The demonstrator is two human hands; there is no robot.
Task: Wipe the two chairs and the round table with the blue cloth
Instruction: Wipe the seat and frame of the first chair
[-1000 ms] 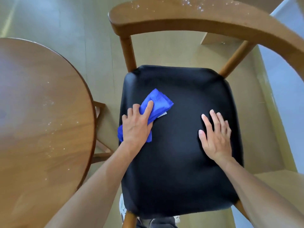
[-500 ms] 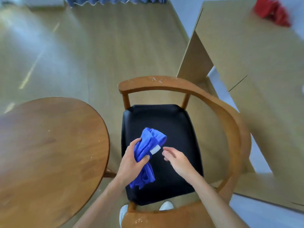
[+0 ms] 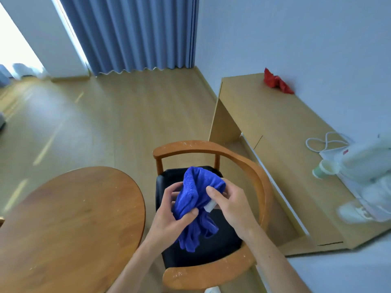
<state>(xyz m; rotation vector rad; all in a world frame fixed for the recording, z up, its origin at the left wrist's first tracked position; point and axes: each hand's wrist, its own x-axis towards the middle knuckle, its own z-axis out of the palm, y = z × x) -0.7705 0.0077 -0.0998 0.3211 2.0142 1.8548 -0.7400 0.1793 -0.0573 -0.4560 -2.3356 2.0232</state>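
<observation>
So, cloth: blue cloth (image 3: 196,199) bunched above the chair (image 3: 213,269) seat
Hands: left hand (image 3: 169,216) and right hand (image 3: 230,205) both grip it
Left: crumbs dot chair rail and round table (image 3: 63,218); second chair unseen

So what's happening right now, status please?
Both hands, left hand and right hand, grip the blue cloth above the chair. Nothing in the way.

Blue curtain (image 3: 135,32), white wall (image 3: 296,34), wood floor (image 3: 105,115), long cabinet (image 3: 285,144).
</observation>
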